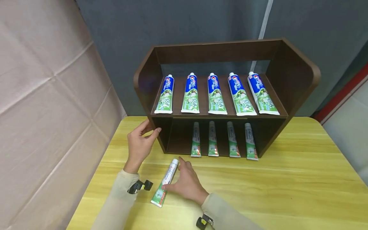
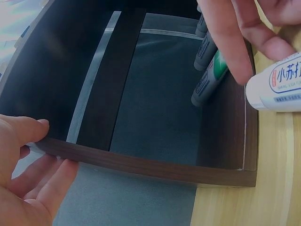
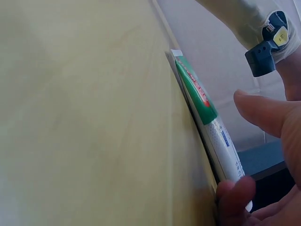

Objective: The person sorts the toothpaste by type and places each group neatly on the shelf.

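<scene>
A dark brown two-tier shelf (image 1: 212, 117) stands on the table. My left hand (image 1: 141, 140) grips the edge of its left side panel; in the left wrist view the thumb (image 2: 33, 129) lies inside and the fingers outside. In front of the shelf a white-and-green toothpaste tube (image 1: 165, 183) lies slanted on the table, its cap toward the shelf. Over it my right hand (image 1: 189, 183) spreads thumb and fingers apart. The right wrist view has the thumb (image 3: 261, 110) off the tube and bent fingers (image 3: 235, 197) near the cap; whether they touch it I cannot tell.
On the upper tier several blue-and-green toothpaste tubes (image 1: 217, 95) lie in a row. Several grey-and-green tubes (image 1: 213, 140) lie on the lower tier, toward its middle and right. A pale padded wall (image 1: 54, 105) borders the table (image 1: 302, 179) at left; dark grey panels (image 1: 201, 22) stand behind.
</scene>
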`<state>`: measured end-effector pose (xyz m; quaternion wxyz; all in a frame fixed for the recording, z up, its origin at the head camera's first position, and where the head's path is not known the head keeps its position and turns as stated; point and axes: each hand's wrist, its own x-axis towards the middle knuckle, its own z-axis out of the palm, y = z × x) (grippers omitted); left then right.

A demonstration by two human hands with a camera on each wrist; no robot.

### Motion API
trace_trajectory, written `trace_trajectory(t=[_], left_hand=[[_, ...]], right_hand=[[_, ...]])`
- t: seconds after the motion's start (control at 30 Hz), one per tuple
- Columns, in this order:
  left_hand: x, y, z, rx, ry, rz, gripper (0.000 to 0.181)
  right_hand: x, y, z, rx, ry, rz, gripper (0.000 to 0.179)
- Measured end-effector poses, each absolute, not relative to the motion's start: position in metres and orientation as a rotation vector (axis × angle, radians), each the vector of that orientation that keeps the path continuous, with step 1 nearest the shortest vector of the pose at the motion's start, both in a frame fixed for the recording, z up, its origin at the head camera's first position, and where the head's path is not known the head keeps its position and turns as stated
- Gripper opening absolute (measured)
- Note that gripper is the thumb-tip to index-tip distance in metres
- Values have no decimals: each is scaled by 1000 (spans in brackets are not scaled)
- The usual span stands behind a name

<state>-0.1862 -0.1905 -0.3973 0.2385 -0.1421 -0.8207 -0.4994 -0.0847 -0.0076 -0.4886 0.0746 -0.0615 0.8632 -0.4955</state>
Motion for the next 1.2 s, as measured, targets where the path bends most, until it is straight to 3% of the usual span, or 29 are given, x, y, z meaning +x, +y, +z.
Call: trace_trajectory(t=[0.23, 0.4, 1.2], left_hand=[[-187, -190, -398, -394, -2241, -1371, 40], [-185, -189, -399, -400, -2249, -1384, 40], [-187, -188, -400, -392, -2228, -1384, 37]], right_hand=[[-90, -17, -489, -159, 2674, -1311, 136], [-91, -18, -489, -171, 2699, -1258, 130], [-83, 0, -479, -368, 2442, -1549, 124]])
